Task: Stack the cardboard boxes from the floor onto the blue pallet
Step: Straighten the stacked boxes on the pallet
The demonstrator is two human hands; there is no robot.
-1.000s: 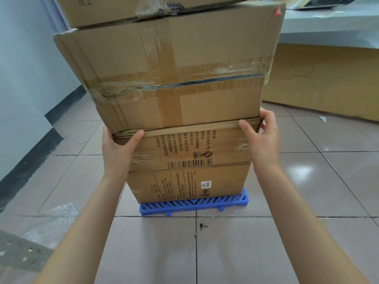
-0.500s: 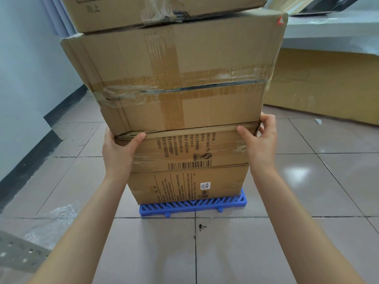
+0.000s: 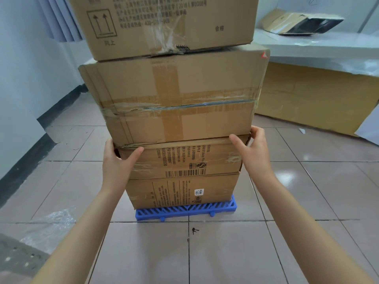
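Several cardboard boxes stand stacked on the blue pallet [image 3: 184,211] on the tiled floor. The bottom box [image 3: 180,191] carries a small white label. Above it lies a flatter barcode box [image 3: 184,158]. A large taped box [image 3: 174,99] overhangs it, and a top box [image 3: 164,23] with arrow marks sits highest. My left hand [image 3: 117,160] clasps the barcode box's left end, thumb on its front face. My right hand [image 3: 254,152] clasps its right end at the upper corner, under the taped box's edge.
A big flat cardboard sheet [image 3: 307,99] leans under a white counter [image 3: 317,48] at the right, with folded cardboard [image 3: 297,21] on top. Clear plastic wrap [image 3: 51,226] and a grey perforated pad [image 3: 16,257] lie on the floor at left. A wall [image 3: 20,78] runs close on the left.
Both hands stay on the ends of the barcode box. My view has tilted upward, so more of the top box shows. The stack has barely shifted.
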